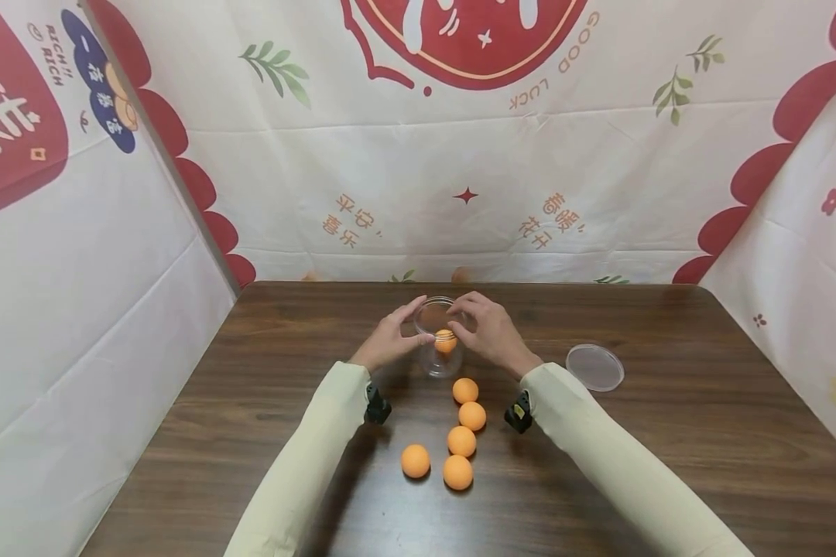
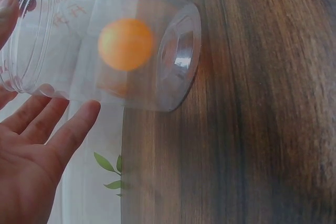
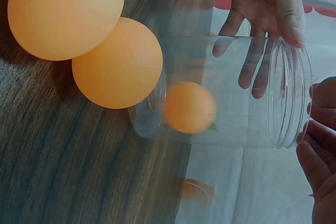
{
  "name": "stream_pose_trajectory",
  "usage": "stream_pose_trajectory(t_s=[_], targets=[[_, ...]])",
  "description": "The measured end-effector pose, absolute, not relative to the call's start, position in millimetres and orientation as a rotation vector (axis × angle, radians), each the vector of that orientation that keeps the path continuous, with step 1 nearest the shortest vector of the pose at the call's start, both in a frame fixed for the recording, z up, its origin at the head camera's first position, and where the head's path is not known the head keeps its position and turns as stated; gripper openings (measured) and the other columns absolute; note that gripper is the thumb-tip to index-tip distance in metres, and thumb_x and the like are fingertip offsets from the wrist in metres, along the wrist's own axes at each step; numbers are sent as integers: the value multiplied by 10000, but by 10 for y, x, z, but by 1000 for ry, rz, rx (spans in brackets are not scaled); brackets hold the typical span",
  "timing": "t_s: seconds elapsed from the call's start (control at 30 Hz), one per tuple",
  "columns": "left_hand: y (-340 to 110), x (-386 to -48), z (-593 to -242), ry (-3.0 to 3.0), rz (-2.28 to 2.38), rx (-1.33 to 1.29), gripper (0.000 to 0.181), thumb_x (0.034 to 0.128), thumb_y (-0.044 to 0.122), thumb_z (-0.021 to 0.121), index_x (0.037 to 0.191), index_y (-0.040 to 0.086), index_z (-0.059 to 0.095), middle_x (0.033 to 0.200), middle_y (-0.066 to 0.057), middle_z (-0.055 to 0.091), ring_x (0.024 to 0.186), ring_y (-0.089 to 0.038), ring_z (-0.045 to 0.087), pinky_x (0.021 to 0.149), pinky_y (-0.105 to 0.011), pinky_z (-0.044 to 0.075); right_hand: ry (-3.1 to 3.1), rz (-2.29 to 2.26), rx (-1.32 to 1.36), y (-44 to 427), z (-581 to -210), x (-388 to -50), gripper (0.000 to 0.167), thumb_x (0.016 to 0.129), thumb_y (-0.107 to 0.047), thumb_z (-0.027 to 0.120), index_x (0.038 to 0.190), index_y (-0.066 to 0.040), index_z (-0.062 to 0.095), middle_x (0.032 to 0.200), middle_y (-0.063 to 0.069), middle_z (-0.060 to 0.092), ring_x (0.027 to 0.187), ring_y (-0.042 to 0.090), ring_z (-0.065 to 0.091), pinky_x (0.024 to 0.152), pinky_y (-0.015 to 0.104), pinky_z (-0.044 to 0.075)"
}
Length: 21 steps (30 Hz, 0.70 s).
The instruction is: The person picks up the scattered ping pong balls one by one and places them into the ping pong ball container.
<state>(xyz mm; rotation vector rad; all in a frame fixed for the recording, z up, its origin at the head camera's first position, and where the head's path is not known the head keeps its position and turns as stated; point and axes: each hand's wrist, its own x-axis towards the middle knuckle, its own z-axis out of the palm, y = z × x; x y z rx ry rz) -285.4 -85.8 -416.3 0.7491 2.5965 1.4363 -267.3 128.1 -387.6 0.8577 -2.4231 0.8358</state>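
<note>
A clear jar (image 1: 432, 365) stands upright on the table. Its neck is held by the left hand (image 1: 388, 338), thumb at the front and fingers spread along the side, also in the left wrist view (image 2: 39, 153). The right hand (image 1: 491, 333) is at the jar's mouth with bent, parted fingers and no ball between them; its fingertips (image 3: 314, 109) are by the rim in the right wrist view. One orange ball (image 3: 189, 107), slightly blurred, is inside the jar (image 2: 79, 61), above its base. Whether the right fingertips touch the rim, I cannot tell.
Several orange balls (image 1: 471, 416) lie in a crooked line in front of the jar, with another ball (image 1: 415, 461) to their left. A clear round lid (image 1: 595, 367) rests on the wooden table (image 1: 251, 433), right of the right hand. Printed cloth (image 1: 404, 170) hangs behind.
</note>
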Motion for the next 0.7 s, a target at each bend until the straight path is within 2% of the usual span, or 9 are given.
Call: stream_pose_trajectory(t_s=[0.33, 0.53, 0.7], targets=[[-857, -2847, -4160, 2618, 1419, 736, 764, 867, 280, 701, 1507, 176, 296, 1483, -98, 417, 1323, -297, 442, 1053, -510, 396, -2465, 748, 929, 1352, -3766, -2538, 194, 831, -87, 716, 1014, -28, 688, 1006, 99, 656, 783, 177, 589, 696, 344, 523], [-858, -2842, -4152, 2627, 1408, 731, 762, 865, 292, 702, 1504, 178, 303, 1488, -86, 413, 1321, -280, 446, 1061, -489, 396, -2513, 750, 983, 1446, -3690, -2378, 221, 835, -104, 721, 1044, -46, 681, 1016, 77, 658, 886, 208, 641, 782, 391, 548], [-859, -2845, -4156, 2646, 1400, 743, 756, 862, 269, 707, 1499, 155, 316, 1485, -93, 418, 1313, -289, 455, 1080, -479, 377, -2597, 772, 1030, 1515, -3676, -2237, 268, 823, -97, 737, 1080, -61, 671, 1047, 58, 655, 921, 183, 640, 799, 371, 555]])
